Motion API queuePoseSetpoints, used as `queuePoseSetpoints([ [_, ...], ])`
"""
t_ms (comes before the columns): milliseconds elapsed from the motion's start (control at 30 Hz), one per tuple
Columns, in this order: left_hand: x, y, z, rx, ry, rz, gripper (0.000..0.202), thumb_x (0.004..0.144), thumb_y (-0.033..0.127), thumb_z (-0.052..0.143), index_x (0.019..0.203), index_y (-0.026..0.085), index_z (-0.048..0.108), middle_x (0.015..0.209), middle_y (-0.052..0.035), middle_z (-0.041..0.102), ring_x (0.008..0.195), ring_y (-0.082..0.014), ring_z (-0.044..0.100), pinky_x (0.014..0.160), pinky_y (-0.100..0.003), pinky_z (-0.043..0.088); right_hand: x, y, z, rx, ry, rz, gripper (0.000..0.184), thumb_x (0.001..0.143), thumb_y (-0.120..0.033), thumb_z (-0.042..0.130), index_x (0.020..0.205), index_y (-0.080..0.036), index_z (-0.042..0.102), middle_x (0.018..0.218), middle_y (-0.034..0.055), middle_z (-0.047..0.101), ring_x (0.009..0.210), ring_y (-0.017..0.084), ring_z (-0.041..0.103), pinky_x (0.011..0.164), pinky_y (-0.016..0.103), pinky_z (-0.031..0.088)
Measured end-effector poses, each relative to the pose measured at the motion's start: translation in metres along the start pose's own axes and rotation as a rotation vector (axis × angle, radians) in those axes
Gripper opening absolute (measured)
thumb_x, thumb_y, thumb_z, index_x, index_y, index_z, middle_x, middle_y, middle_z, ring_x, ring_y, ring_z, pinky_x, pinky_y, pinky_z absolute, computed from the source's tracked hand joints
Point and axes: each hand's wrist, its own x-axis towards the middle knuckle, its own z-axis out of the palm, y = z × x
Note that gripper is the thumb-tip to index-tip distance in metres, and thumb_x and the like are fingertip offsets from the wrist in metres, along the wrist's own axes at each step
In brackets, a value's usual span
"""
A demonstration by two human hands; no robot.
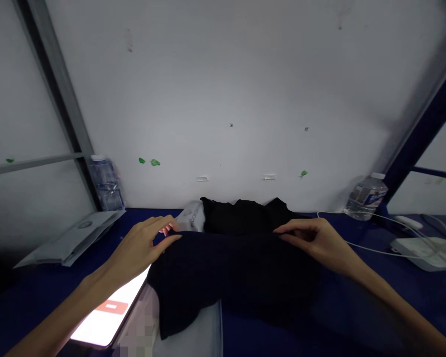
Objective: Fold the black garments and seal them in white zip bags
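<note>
A dark navy piece of cloth (230, 267) is stretched between my two hands above the blue surface. My left hand (148, 238) pinches its top left corner between thumb and fingers. At the top right corner, my right hand (312, 240) pinches the same edge. The cloth hangs down in front, and its lower right part merges with the shadow. Behind it lies a heap of black fabric (241, 215). A white package with printed letters (193, 216) sits beside that heap, partly hidden by the cloth and my left hand.
A lit tablet or phone screen (115, 317) lies under my left forearm. A grey-white plastic bag (74, 235) is at the left. Plastic bottles stand at the back left (107, 183) and back right (367, 197). White cables run to a white power strip (423, 253). A white wall (223, 89) closes the back.
</note>
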Motion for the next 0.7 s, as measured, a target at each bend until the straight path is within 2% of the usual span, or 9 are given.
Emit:
queuePoseSetpoints([
  [100,0.0,0.0,0.0,0.01,0.0,0.017,0.019,0.095,0.043,0.055,0.092,0.024,0.061,0.087,0.0009,0.068,0.076,-0.0188,0.062,0.06,-0.027,0.043,-0.002,-0.007,-0.005,0.043,-0.028,0.027,0.024,0.086,-0.044,0.067,0.095,-0.026,0.079,0.066,0.0004,0.067,0.05,0.013,0.052,0.043,0.025,0.038],
  [167,0.001,0.0,0.0,0.012,0.0,0.015,0.02,0.095,0.043,0.055,0.091,0.024,0.061,0.086,0.0006,0.068,0.076,-0.0191,0.062,0.06,-0.027,0.043,-0.003,-0.014,-0.007,0.083,-0.056,0.055,0.028,0.087,-0.047,0.064,0.099,-0.026,0.079,0.068,0.0015,0.07,0.051,0.014,0.055,0.043,0.025,0.04],
  [267,0.001,0.001,0.0,0.002,-0.008,0.006,0.021,0.095,0.044,0.054,0.091,0.024,0.061,0.086,0.0,0.068,0.076,-0.0195,0.062,0.058,-0.026,0.043,-0.004,-0.02,-0.008,0.215,-0.109,0.115,0.032,0.09,-0.05,0.062,0.103,-0.026,0.078,0.085,0.0052,0.076,0.072,0.02,0.069,0.06,0.029,0.053],
  [333,0.001,0.001,-0.001,-0.011,-0.008,0.008,0.022,0.095,0.044,0.054,0.091,0.024,0.061,0.086,-0.0004,0.068,0.077,-0.0197,0.062,0.056,-0.025,0.042,-0.002,-0.018,-0.005,0.256,-0.116,0.131,0.031,0.089,-0.049,0.063,0.101,-0.025,0.079,0.092,0.0063,0.077,0.081,0.022,0.07,0.069,0.032,0.055],
  [400,0.001,0.002,-0.001,-0.029,-0.001,0.007,0.022,0.095,0.043,0.055,0.09,0.024,0.062,0.085,-0.0004,0.068,0.076,-0.0191,0.062,0.054,-0.024,0.041,0.0,-0.013,-0.001,0.196,-0.09,0.136,0.028,0.086,-0.048,0.067,0.097,-0.026,0.079,0.079,0.0042,0.074,0.069,0.019,0.067,0.061,0.029,0.051],
  [500,0.001,0.004,-0.002,-0.066,0.013,0.002,0.021,0.095,0.042,0.055,0.09,0.023,0.062,0.084,0.0,0.067,0.073,-0.0176,0.061,0.051,-0.023,0.04,0.002,-0.007,0.003,0.012,-0.004,0.116,0.019,0.08,-0.041,0.073,0.091,-0.027,0.079,0.049,-0.004,0.053,0.046,0.012,0.045,0.045,0.024,0.036],
  [567,0.001,0.005,-0.002,-0.085,0.02,-0.002,0.02,0.095,0.041,0.056,0.089,0.023,0.062,0.084,0.0005,0.066,0.073,-0.017,0.061,0.051,-0.022,0.04,0.003,-0.005,0.005,-0.067,0.063,0.059,0.016,0.078,-0.036,0.075,0.09,-0.026,0.078,0.051,-0.0047,0.05,0.046,0.011,0.038,0.045,0.024,0.034],
  [700,0.0,0.005,-0.002,-0.1,0.02,-0.018,0.019,0.093,0.041,0.058,0.088,0.024,0.062,0.084,0.0012,0.066,0.072,-0.0162,0.059,0.05,-0.022,0.039,0.003,-0.003,0.006,-0.123,0.129,0.01,0.015,0.077,-0.035,0.076,0.089,-0.026,0.076,0.07,-0.001,0.062,0.05,0.01,0.04,0.048,0.024,0.036],
])
